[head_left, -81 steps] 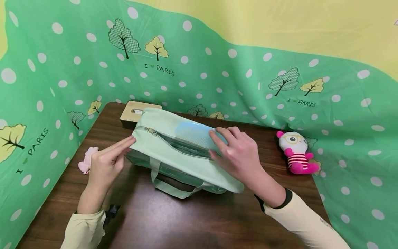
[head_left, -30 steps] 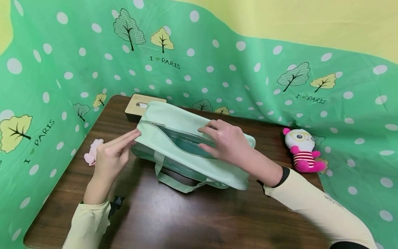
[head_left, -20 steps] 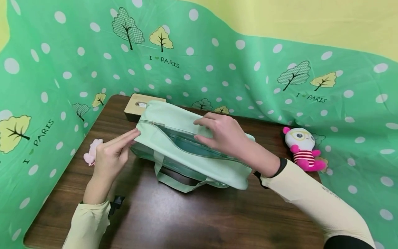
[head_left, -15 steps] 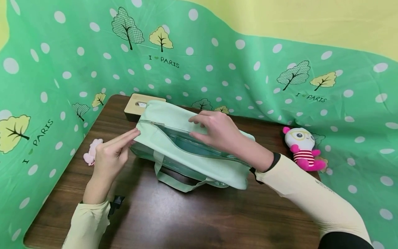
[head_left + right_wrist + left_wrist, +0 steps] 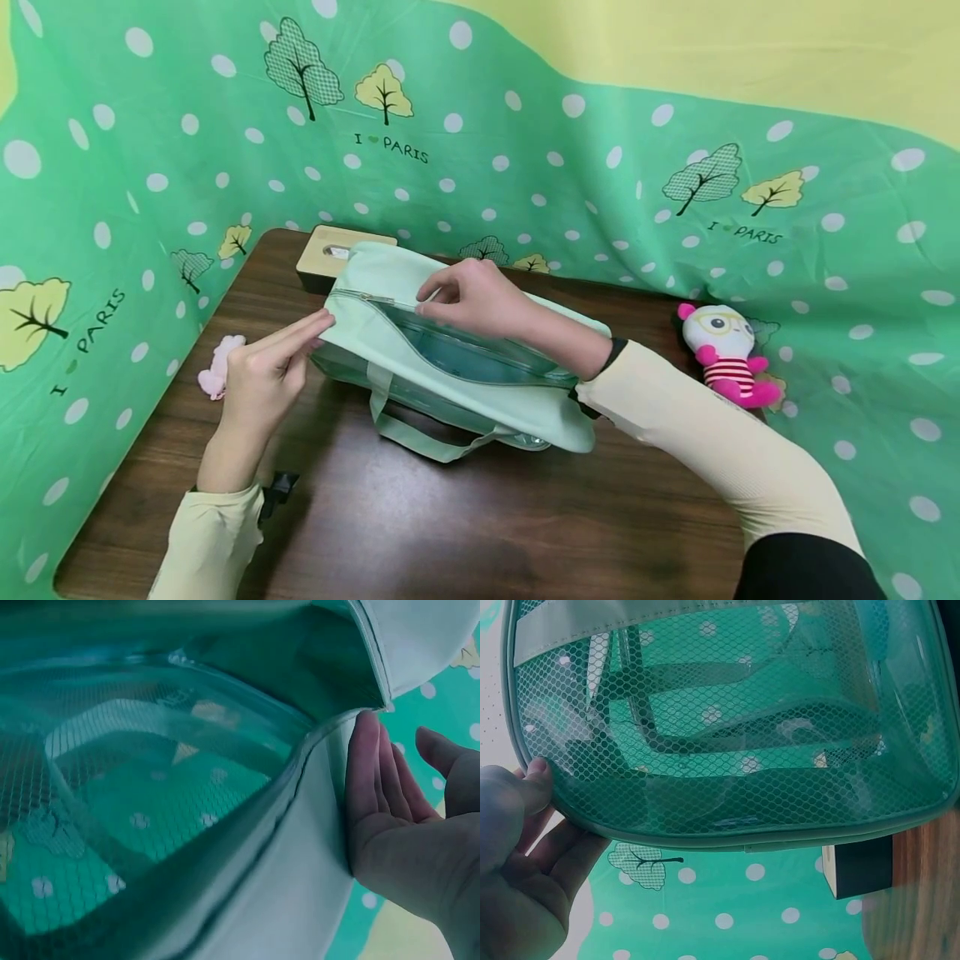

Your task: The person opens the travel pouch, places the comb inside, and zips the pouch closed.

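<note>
A mint-green zip bag [image 5: 517, 404] with see-through mesh sides stands on the table. Its zipper gapes along the top, and the zipper pull [image 5: 371, 297] sits near the left end. My left hand [image 5: 262, 375] holds the bag's left end; in the left wrist view the thumb [image 5: 536, 776] lies on the rim of the mesh panel [image 5: 727, 750], fingers behind it. Over the opening reaches my right hand [image 5: 480, 300], thumb and fingers bent but apart, nothing between them. In the right wrist view its fingers [image 5: 367, 765] lie along the pale fabric beside the opening.
A tissue box [image 5: 318, 250] with a wooden top stands behind the bag's left end. A pink plush [image 5: 222, 367] lies left of my left hand. At the table's right edge sits a panda doll [image 5: 727, 354]. The bag's strap handle [image 5: 431, 446] hangs toward me.
My right hand has moved left along the opening toward the zipper pull. The light-blue ribbed sheet seen under it at first no longer shows there. My left hand keeps its hold.
</note>
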{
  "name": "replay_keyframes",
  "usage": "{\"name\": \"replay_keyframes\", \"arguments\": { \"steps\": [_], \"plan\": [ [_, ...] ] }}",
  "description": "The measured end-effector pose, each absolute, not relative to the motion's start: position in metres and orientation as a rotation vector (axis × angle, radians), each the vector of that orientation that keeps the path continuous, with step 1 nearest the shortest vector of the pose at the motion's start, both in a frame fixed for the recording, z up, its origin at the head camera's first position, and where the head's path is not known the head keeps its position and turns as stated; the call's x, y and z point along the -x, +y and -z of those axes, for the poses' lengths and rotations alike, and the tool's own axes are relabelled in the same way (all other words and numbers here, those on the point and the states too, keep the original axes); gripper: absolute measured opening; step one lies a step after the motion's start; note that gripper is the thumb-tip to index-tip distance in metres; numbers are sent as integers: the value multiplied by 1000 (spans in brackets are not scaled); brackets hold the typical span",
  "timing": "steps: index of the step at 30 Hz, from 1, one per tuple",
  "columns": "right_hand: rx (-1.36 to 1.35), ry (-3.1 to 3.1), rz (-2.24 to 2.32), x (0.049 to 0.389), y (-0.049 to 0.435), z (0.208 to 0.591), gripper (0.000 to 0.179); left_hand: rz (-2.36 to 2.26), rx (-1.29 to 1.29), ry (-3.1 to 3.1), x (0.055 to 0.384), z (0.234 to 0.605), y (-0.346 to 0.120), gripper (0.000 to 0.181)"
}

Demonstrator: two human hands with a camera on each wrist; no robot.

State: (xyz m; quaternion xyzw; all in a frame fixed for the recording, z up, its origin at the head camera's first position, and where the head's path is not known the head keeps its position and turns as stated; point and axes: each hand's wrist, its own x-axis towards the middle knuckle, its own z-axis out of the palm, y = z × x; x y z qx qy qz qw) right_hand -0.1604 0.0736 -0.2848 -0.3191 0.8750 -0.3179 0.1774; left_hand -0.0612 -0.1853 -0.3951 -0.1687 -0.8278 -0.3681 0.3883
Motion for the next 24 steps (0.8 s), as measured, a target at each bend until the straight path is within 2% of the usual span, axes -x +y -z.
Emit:
{"name": "replay_keyframes", "arguments": {
  "steps": [12,24],
  "plan": [
    [488,2219,1068,162,51,293,24,951,427,-2107,60,394,-185,38],
    [189,2082,1270,156,31,308,32,955,424,-2112,60,394,-184,38]
  ]
}}
